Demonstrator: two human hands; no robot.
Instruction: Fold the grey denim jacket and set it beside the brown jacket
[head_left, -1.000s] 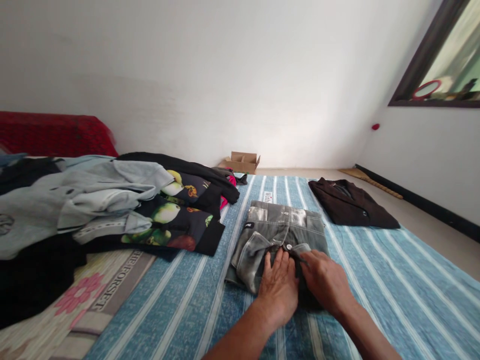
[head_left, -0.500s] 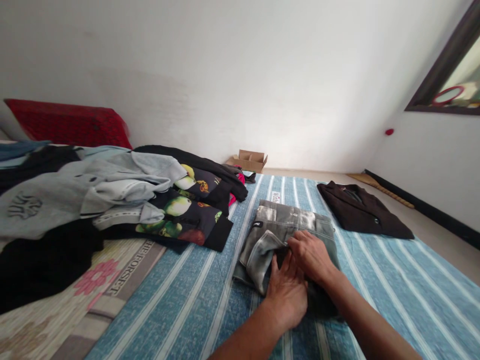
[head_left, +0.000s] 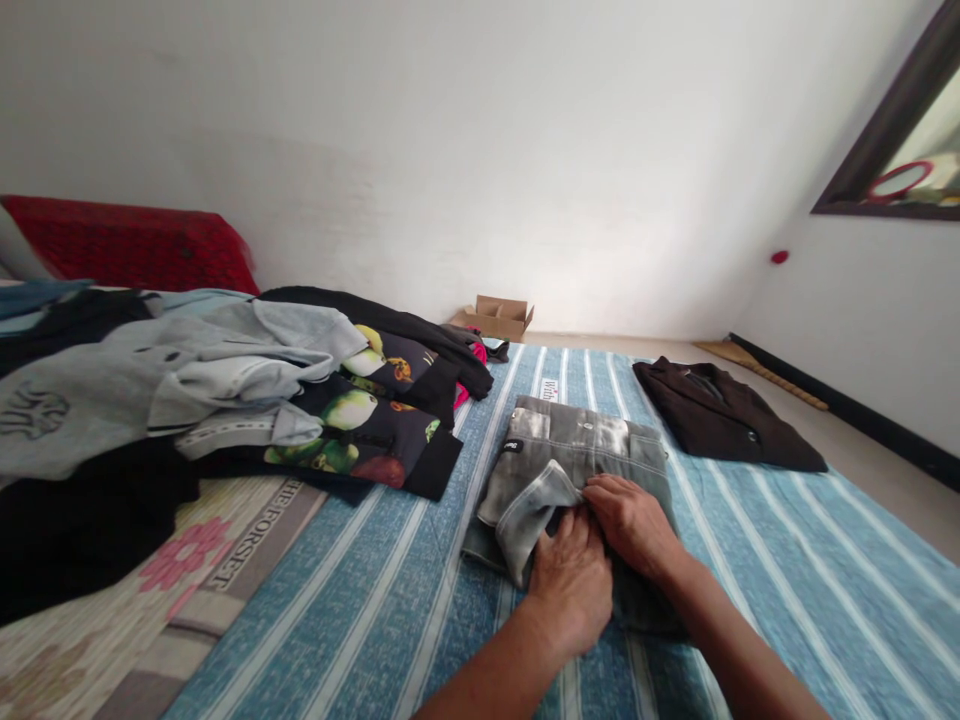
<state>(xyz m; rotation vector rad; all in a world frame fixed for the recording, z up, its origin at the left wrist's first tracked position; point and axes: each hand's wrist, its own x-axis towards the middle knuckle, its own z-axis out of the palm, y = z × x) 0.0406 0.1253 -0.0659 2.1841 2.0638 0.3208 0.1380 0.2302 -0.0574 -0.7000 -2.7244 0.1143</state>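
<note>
A grey tie-dye denim jacket (head_left: 555, 435) lies folded in front of me, its collar lifted toward my side and a small black label on its left part. My left hand (head_left: 574, 575) is at the collar opening, its fingers bent over the cloth there. Just to the right, my right hand (head_left: 634, 515) pinches the collar's edge near the middle of the jacket. The two hands nearly touch, and some fingertips are hidden by cloth and knuckles.
A folded dark brown garment (head_left: 727, 415) lies to the right on the blue striped sheet (head_left: 405, 590). Loose clothes, including a grey top (head_left: 217, 345) and a fruit-print black one (head_left: 382, 435), are heaped at the left. A cardboard box (head_left: 501, 316) stands by the wall.
Both hands stay at the jacket's collar, with the right fingers moved slightly along its edge. The raised collar flap has shifted a little. The view has tilted slightly.
</note>
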